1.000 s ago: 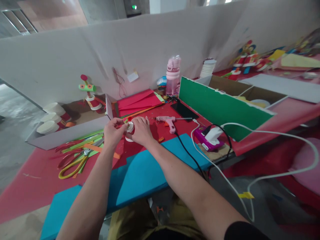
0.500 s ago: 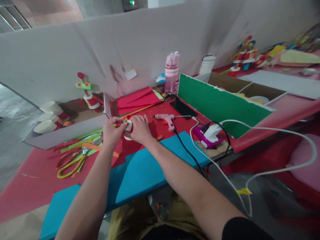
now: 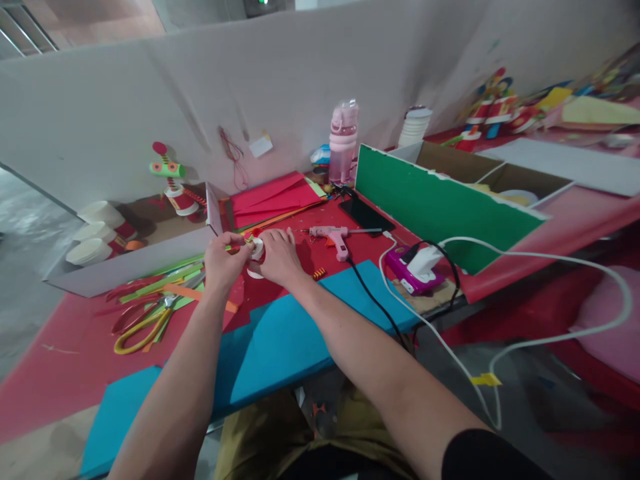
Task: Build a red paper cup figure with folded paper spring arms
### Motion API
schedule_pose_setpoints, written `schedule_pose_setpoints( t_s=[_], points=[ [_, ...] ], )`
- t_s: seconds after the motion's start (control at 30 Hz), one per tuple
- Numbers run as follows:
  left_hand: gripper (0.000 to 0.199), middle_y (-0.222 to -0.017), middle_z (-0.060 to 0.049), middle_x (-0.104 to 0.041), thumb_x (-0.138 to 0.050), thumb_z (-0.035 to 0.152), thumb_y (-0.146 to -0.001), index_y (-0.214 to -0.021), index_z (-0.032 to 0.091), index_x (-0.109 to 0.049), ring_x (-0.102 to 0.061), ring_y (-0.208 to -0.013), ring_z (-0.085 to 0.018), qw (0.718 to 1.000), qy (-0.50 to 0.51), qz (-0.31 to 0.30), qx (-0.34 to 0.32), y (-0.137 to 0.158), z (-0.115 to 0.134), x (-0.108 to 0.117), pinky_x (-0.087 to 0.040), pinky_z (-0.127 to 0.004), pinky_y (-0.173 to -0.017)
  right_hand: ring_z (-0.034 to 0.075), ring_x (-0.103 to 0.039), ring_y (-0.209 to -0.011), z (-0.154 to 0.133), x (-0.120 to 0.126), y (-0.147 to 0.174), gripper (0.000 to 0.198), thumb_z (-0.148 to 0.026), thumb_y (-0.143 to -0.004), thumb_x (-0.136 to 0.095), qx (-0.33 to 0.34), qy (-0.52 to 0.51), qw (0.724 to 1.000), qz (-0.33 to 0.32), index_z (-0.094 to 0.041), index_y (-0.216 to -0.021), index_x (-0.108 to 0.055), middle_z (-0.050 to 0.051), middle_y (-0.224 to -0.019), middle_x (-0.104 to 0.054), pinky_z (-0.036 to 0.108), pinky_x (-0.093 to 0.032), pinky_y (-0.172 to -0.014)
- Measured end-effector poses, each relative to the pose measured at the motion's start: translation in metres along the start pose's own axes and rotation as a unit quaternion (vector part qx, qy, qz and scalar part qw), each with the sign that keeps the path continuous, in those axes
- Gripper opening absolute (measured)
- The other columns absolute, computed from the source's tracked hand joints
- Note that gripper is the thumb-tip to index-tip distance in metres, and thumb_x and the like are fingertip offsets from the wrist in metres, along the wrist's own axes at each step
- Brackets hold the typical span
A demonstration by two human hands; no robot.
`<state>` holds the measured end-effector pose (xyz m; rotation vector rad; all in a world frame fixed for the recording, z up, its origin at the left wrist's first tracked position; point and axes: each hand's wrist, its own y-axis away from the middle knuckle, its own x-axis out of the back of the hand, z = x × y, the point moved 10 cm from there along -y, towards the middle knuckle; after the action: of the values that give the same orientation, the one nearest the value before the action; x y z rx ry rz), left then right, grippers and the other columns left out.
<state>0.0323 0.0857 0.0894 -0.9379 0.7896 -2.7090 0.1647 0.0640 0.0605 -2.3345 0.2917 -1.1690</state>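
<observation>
Close together over the red table, both my hands are at a small white paper cup (image 3: 257,249) with some red and green on it. My right hand (image 3: 280,257) wraps round the cup from the right and hides much of it. On the left side, my left hand (image 3: 223,259) has its thumb and fingers pinched at the cup; whatever small piece is between them is too hidden to name. Just under the hands a white rim (image 3: 255,274) shows. To their right lies a pink glue gun (image 3: 330,235), and a small coiled paper strip (image 3: 319,273) is nearby.
Yellow-handled scissors (image 3: 143,333) lie among paper strips (image 3: 185,277) at left. Behind is a box (image 3: 150,265) with paper cups and a paper-cup figure (image 3: 179,199). A green-sided box (image 3: 440,207), phone (image 3: 365,217), purple power strip (image 3: 414,272) and looping white cable (image 3: 540,256) are at right.
The view has shifted very slightly. Both hands stay at the paper cup in almost the same pose.
</observation>
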Motion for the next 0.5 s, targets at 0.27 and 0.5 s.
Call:
schedule_pose_setpoints(
  t_s=[0.27,0.5],
  points=[
    [0.013,-0.079,-0.003,-0.064,-0.069,0.03,-0.067,-0.073,0.019,-0.066,-0.058,-0.08,-0.02,0.999,-0.052,-0.01,0.0,0.0,0.001,-0.002,-0.045,-0.032,-0.074,0.029,-0.049,-0.11,0.0,0.0,0.0,0.038,-0.049,-0.08,-0.062,0.0,0.003,1.0,0.006,-0.019,-0.102,-0.056,0.011,-0.112,-0.06,0.051,-0.02,-0.109],
    [0.016,-0.085,-0.005,-0.065,-0.069,0.03,-0.067,-0.078,0.019,-0.067,-0.058,-0.085,-0.022,0.998,-0.064,-0.02,-0.007,-0.001,0.005,-0.002,-0.045,-0.036,-0.079,0.029,-0.05,-0.11,-0.001,0.002,0.0,0.038,-0.049,-0.079,-0.063,0.001,0.001,1.0,0.012,-0.019,-0.102,-0.056,0.011,-0.111,-0.061,0.051,-0.022,-0.109]
  ],
)
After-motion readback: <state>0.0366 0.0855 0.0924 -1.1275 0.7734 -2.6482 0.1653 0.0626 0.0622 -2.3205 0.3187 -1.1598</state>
